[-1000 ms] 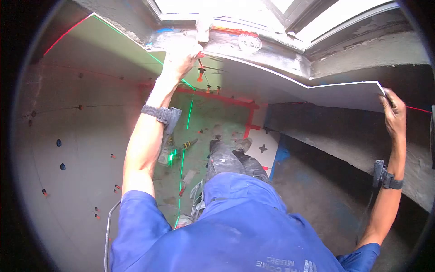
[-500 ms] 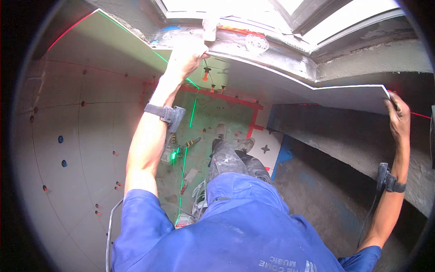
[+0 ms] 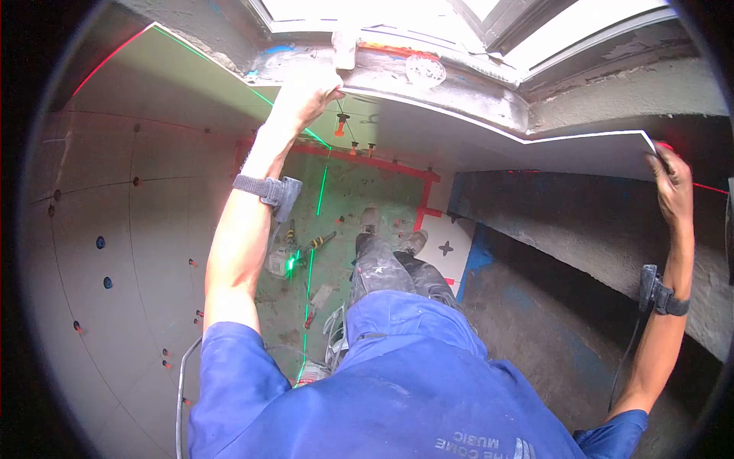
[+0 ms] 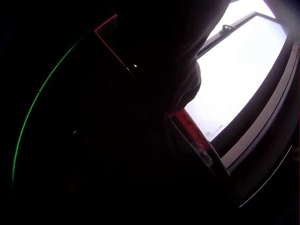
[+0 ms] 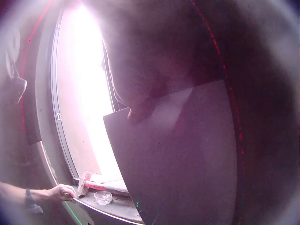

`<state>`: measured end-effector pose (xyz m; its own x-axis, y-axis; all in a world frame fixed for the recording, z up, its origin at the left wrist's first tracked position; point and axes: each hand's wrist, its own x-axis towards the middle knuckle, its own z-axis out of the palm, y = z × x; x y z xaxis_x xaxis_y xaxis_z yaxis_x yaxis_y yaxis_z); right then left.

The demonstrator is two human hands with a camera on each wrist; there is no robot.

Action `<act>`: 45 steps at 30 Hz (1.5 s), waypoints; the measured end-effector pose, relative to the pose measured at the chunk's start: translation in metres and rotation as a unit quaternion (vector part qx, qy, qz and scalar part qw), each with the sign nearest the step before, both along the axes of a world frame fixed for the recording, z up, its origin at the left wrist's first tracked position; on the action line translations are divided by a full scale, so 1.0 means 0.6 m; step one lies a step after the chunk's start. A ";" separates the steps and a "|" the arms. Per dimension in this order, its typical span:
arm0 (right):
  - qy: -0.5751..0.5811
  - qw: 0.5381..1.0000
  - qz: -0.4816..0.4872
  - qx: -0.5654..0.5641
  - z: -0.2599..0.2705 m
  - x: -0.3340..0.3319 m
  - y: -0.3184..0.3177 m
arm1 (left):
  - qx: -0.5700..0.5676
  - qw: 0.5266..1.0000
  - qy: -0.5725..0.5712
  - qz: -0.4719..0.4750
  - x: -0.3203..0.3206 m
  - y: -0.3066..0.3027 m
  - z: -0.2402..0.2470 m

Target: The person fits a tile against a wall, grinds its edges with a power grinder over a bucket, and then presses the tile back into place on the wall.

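Note:
A large, thin grey tile panel (image 3: 459, 130) with a pale, angled cut edge spans the space below the window sill. My left hand (image 3: 306, 96) pinches its upper edge beside the sill; in the left wrist view that hand (image 4: 185, 75) is a dark outline against the window. My right hand (image 3: 673, 187) grips the panel's far right corner, thumb on the near face and the other fingers partly hidden behind. The right wrist view shows the panel (image 5: 183, 154) upright, with the thumb (image 5: 133, 113) over its edge.
On the sill lie a white-headed mallet (image 5: 84, 183) with a red handle and a clear dish (image 3: 425, 70). Orange levelling clips (image 3: 340, 125) stick out of the tiled wall (image 3: 99, 199). A laser level (image 3: 290, 264) throws green lines. A concrete ledge (image 3: 566, 222) runs along the right.
The head view has swayed slightly. Both hands keep their hold on the panel, which stays at almost the same place under the sill.

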<state>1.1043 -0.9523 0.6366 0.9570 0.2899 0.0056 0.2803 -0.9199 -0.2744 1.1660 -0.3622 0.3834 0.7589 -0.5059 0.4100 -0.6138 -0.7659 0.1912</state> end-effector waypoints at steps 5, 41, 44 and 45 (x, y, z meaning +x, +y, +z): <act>-0.010 1.000 -0.010 -0.006 0.003 -0.001 0.015 | -0.033 0.999 0.037 -0.006 0.005 0.003 0.004; -0.004 0.999 -0.045 -0.003 -0.019 0.013 -0.049 | 0.053 0.978 -0.152 0.132 -0.072 0.004 -0.043; -0.009 0.998 -0.054 -0.014 -0.012 0.009 -0.041 | 0.038 0.974 -0.148 0.165 -0.078 0.008 -0.050; -0.003 0.998 -0.063 -0.001 -0.007 0.006 -0.028 | 0.030 0.969 -0.161 0.185 -0.078 0.009 -0.055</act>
